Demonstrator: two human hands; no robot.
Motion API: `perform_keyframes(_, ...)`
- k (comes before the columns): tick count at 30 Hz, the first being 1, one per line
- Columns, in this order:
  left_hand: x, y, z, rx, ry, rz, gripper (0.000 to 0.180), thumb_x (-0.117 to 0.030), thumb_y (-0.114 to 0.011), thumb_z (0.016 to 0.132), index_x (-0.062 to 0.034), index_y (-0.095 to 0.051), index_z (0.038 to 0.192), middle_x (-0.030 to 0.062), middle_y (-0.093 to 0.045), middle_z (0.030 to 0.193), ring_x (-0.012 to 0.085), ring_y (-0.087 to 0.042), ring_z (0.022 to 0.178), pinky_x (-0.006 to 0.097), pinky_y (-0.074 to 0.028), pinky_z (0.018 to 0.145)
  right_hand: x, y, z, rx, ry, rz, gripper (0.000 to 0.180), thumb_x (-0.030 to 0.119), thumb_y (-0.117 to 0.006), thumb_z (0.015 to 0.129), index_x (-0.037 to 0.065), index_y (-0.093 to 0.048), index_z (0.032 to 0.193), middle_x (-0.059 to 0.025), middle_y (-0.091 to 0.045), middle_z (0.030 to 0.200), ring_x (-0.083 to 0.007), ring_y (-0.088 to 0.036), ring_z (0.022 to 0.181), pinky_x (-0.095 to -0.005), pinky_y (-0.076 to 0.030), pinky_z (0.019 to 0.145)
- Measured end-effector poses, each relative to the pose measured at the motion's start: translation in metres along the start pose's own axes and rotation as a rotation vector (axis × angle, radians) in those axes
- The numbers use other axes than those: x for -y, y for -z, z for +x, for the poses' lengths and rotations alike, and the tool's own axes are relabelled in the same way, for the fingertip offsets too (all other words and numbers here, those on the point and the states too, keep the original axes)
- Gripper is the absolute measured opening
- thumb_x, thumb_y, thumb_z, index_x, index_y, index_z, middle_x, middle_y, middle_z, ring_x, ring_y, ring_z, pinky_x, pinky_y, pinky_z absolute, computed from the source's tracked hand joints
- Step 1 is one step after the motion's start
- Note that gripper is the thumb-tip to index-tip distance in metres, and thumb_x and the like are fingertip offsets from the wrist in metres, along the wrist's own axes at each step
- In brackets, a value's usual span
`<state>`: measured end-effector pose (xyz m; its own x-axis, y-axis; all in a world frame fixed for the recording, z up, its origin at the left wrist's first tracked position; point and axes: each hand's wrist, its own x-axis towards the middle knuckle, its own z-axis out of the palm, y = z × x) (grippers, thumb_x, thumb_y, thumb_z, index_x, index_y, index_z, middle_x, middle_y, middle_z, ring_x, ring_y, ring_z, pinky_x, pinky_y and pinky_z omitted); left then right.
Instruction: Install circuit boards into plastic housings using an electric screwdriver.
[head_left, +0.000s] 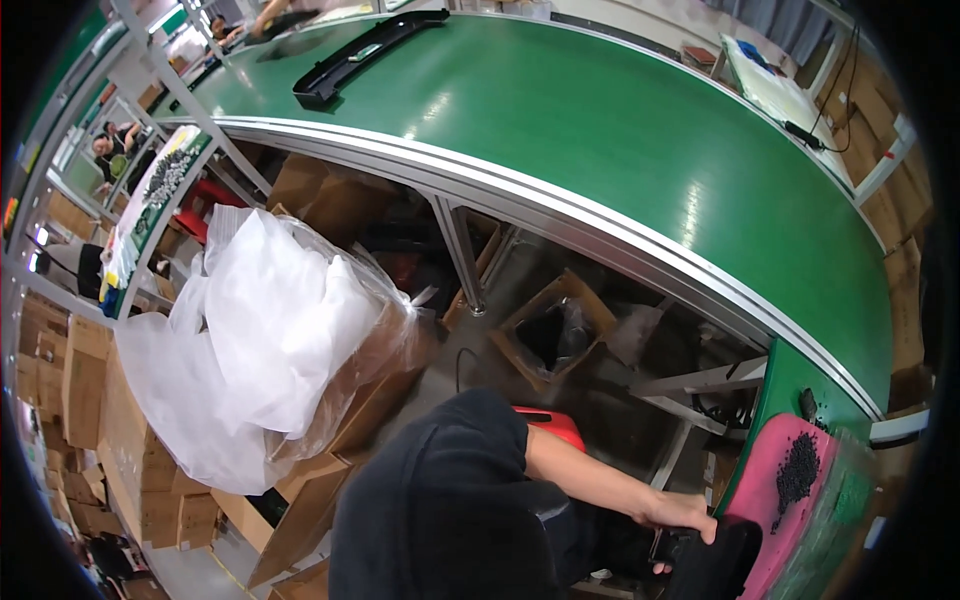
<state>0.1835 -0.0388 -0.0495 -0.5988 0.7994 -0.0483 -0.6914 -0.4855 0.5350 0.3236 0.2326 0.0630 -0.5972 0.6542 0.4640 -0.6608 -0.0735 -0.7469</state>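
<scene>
While the right hand (682, 517) curls its fingers around a black part (712, 562) low beside the pink pad (775, 490), the left hand stays out of view, brown cartons (100, 430) stack at far left, and white bags (270, 330) fill an open carton (330, 480) below the green belt (620, 130).

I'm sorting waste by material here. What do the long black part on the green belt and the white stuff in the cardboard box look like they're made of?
The long black part looks like moulded plastic: matte black, thin, smoothly contoured. The white stuff seems to be soft foam sheet or plastic film: it crumples in folds, under a clear glossy bag. The box is plain brown corrugated cardboard. The belt shines like smooth rubber or vinyl.
</scene>
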Motion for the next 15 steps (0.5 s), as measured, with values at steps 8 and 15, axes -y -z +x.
perform_keyframes(8,-0.092,0.003,-0.050,-0.179,-0.440,-0.052,0.041,-0.034,-0.063,0.082,0.0041,-0.062,0.098,0.0191,-0.067,0.074,0.0345,-0.070,0.059,0.035,-0.055,0.044,-0.062,0.001,-0.079,1.179,-0.593,0.875,0.027,0.024,-0.056,0.095,0.007,-0.042,0.109,-0.0120,-0.051,0.097,-0.0219,-0.054,0.080,-0.0391,-0.046,0.060)
perform_keyframes(15,-0.157,0.025,-0.064,-0.321,-0.788,0.074,0.067,-0.047,-0.047,0.086,0.0044,-0.056,0.128,0.0247,-0.068,0.113,0.0304,-0.070,0.080,0.031,-0.052,0.062,-0.061,-0.228,-0.134,1.338,-0.179,0.550,0.048,0.005,-0.070,0.081,0.002,-0.062,0.129,-0.0194,-0.060,0.128,-0.0343,-0.058,0.119,-0.0437,-0.045,0.102)
